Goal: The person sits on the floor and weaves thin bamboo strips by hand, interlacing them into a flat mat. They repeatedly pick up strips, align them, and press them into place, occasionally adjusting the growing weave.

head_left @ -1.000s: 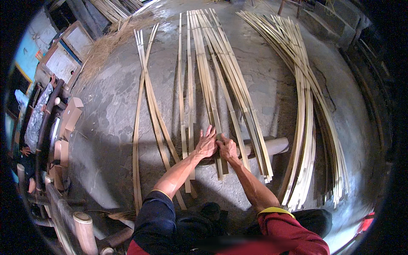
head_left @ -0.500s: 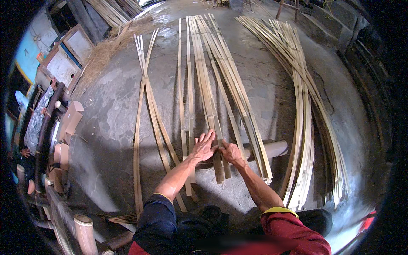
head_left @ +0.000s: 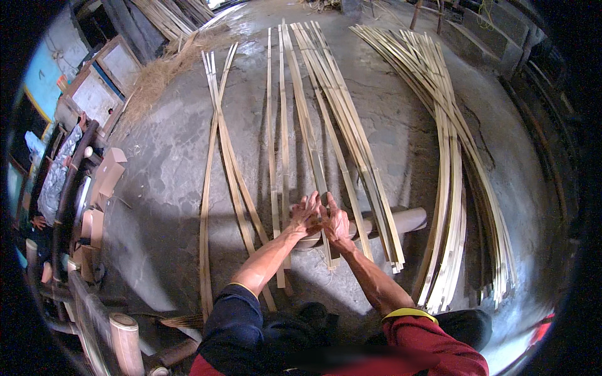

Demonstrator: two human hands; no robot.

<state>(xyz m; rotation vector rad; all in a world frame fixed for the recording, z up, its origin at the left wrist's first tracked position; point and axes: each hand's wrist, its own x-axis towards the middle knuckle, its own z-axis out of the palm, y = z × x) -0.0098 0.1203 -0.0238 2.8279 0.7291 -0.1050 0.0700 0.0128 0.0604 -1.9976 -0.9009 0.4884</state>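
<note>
Long, pale bamboo strips (head_left: 303, 119) run away from me across the floor, their near parts resting over a thick round bamboo pole (head_left: 411, 219). My left hand (head_left: 305, 214) is at the left side of the middle strips, fingers spread and touching them. Close against it, my right hand (head_left: 336, 220) has its index finger pointing forward and its other fingers bent around the strips' right side. The near ends of these strips stick out below my hands. What lies between the two palms is partly hidden.
Crossed strips (head_left: 216, 119) lie to the left; a larger fanned bundle (head_left: 448, 156) lies to the right. Cardboard boxes (head_left: 108, 177) and an upright cut bamboo section (head_left: 126, 344) stand at the left. Dry fibres (head_left: 160, 78) are heaped farther back. Part of another person's hand (head_left: 39, 222) shows far left.
The strips under my hands now cover a narrower width. My left hand's fingers have lifted and bent, and my right index finger has stretched forward. Both hands have come closer together.
</note>
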